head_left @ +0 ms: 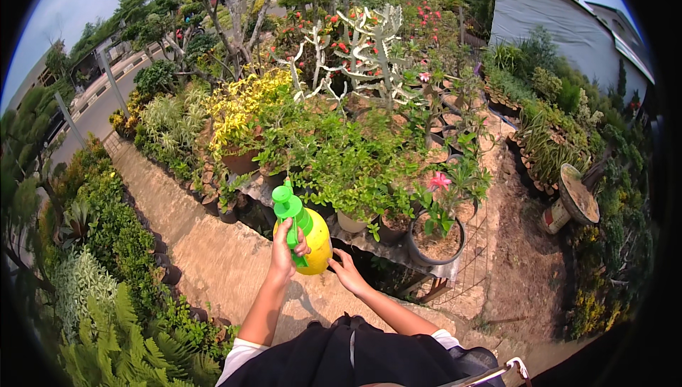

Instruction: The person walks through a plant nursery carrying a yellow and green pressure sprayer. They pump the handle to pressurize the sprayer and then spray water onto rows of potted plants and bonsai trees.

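Observation:
A yellow spray bottle [317,243] with a green pump head [288,206] is raised in front of me. My left hand [284,253] grips its green handle and neck. Under the bottle's base, my right hand [346,271] touches the yellow body with its fingers spread. The nozzle points toward a raised bench [383,245] crowded with potted plants.
A dark pot with a pink flower [437,234] stands at the bench's near corner, a white pot [351,222] beside it. A concrete path [213,245] runs on the left between low hedges. Bare soil [526,266] and more pots lie on the right.

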Motion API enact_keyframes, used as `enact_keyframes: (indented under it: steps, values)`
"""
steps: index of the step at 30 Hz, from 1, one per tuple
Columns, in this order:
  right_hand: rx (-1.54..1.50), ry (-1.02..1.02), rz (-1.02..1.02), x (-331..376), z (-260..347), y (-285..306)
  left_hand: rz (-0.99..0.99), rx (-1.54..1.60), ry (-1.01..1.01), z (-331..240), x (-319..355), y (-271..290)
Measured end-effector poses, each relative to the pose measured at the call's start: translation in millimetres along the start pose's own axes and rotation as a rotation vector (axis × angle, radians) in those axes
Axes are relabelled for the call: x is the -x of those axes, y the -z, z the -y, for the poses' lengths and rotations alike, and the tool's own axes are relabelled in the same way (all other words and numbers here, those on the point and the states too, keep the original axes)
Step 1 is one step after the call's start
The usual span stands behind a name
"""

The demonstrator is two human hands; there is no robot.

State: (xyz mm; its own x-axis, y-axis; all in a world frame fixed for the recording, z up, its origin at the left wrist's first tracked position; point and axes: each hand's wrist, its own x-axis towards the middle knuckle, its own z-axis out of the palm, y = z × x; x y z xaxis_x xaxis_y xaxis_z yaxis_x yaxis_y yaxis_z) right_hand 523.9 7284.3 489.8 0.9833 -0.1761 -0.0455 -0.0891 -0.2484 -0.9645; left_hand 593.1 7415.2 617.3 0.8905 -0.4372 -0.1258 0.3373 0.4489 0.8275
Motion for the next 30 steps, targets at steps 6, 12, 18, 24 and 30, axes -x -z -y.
enact_keyframes:
  steps: [6,12,18,24,30]
  values:
    - [-0.327,0.267,0.051,8.5,70.2,7.8,0.016,0.018,-0.009,-3.7,0.5,3.0]
    - [-0.438,0.38,0.174,18.4,109.5,3.7,0.033,-0.049,-0.031,-1.2,-4.7,-15.9]
    - [-0.445,0.345,0.064,14.5,98.1,6.0,0.132,-0.065,0.001,8.8,-12.3,-30.8]
    - [-0.36,0.375,-0.075,19.8,97.5,18.5,0.201,-0.044,0.083,21.7,-19.4,-44.5]
    - [-0.342,0.387,-0.121,23.0,98.4,23.2,0.293,-0.033,0.084,24.8,-22.2,-46.5]
